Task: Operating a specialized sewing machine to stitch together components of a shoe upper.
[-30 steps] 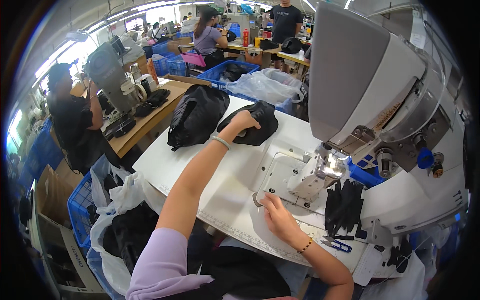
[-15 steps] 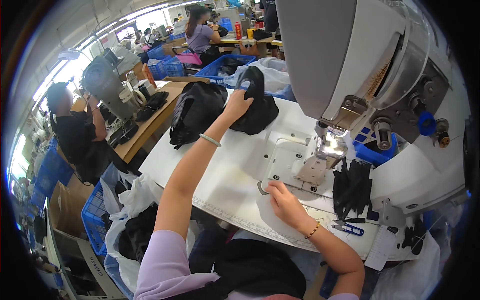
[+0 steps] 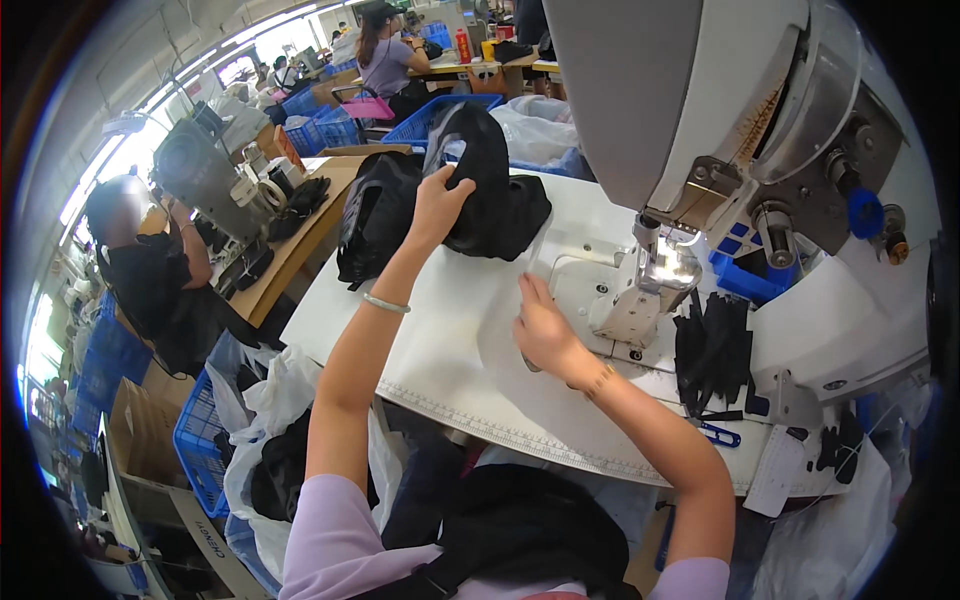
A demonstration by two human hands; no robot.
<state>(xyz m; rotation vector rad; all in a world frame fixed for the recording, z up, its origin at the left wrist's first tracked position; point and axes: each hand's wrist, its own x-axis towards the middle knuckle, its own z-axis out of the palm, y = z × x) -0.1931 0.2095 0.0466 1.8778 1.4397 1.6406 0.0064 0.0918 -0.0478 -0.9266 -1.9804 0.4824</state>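
My left hand grips the edge of a black sewn fabric piece and lifts its curved upper part off the white table. A second black fabric piece lies slumped beside it on the left. Further right, my right hand hovers over the table just left of the sewing machine. Its fingers are bunched, and a small dark curved edge shows under the palm; I cannot make out what it is. The machine's lit needle area stands right of that hand.
A pile of black strips lies right of the machine, with blue thread snips below it. A blue bin sits behind the strips. Left of the table stands a blue crate beside white plastic bags. Other people work at machines beyond.
My right hand has moved up and away from the table's front edge, toward the black pieces. The left hand has shifted slightly left, and the held piece now stands taller and more spread.
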